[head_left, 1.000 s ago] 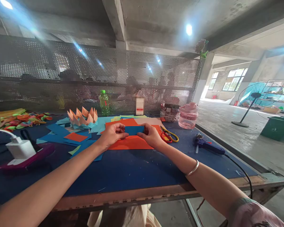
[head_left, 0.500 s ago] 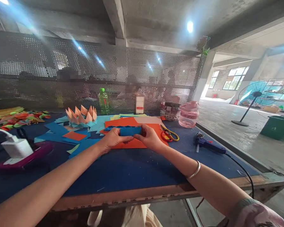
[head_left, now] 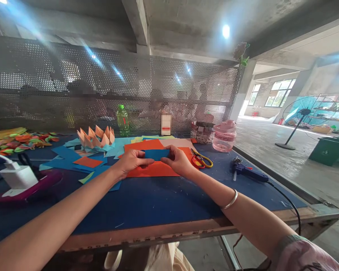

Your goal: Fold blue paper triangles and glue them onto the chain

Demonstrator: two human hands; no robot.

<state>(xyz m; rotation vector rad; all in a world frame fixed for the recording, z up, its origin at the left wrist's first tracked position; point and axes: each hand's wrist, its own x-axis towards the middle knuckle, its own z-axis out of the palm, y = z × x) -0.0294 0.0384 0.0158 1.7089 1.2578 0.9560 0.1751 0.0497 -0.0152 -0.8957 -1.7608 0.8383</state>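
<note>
Closely, left hand (head_left: 132,162), right hand (head_left: 179,161) pinching a thin blue paper strip (head_left: 156,154), orange sheet (head_left: 152,171) beneath

Left hand (head_left: 132,162) and right hand (head_left: 178,161) grip a blue paper strip (head_left: 156,154) above an orange paper sheet (head_left: 152,171). Relative to the sheet: scissors (head_left: 201,160) just right, hot glue gun (head_left: 250,174) well right, folded paper crown (head_left: 96,139) upper left.
</note>
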